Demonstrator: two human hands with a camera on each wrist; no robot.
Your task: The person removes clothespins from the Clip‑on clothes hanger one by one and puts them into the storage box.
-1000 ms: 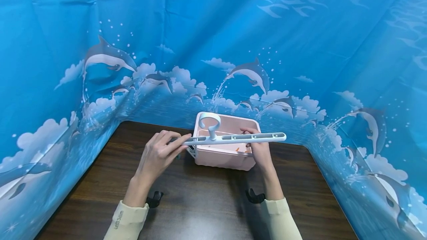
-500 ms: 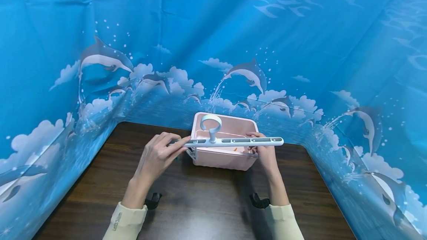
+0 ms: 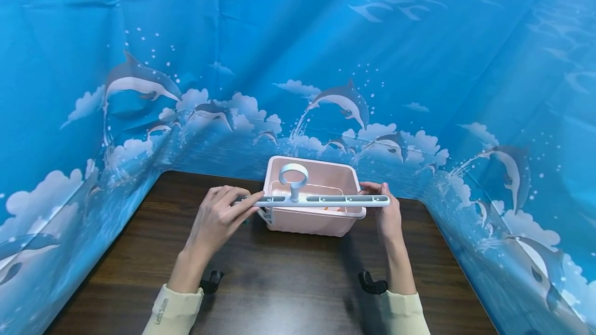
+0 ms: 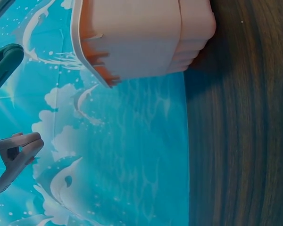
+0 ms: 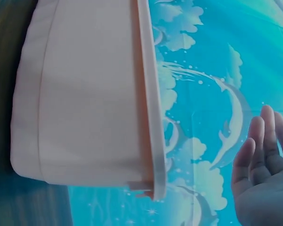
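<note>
My left hand point(image 3: 216, 216) pinches the left part of a pale blue clip hanger point(image 3: 342, 200), its bar level and its round hook upward. The bar crosses in front of a pink plastic bin point(image 3: 302, 222) at the back of the table. In the left wrist view a green clothespin point(image 4: 7, 68) and a greyish clothespin point(image 4: 20, 155) hang at the left edge. My right hand point(image 3: 390, 216) is at the bar's right end, beside the bin. The right wrist view shows its fingers point(image 5: 270, 136) loosely extended with nothing in them. Small orange items point(image 3: 332, 209) lie inside the bin.
Dark wood table point(image 3: 288, 283) lies under everything. A blue curtain point(image 3: 261, 56) printed with dolphins closes off the back and both sides. Black straps point(image 3: 211, 282) sit at both wrists.
My right hand has moved right, from over the bin to beyond its right rim, and its fingers have spread. The hanger's bar has tilted to nearly level; the left hand keeps its hold.
</note>
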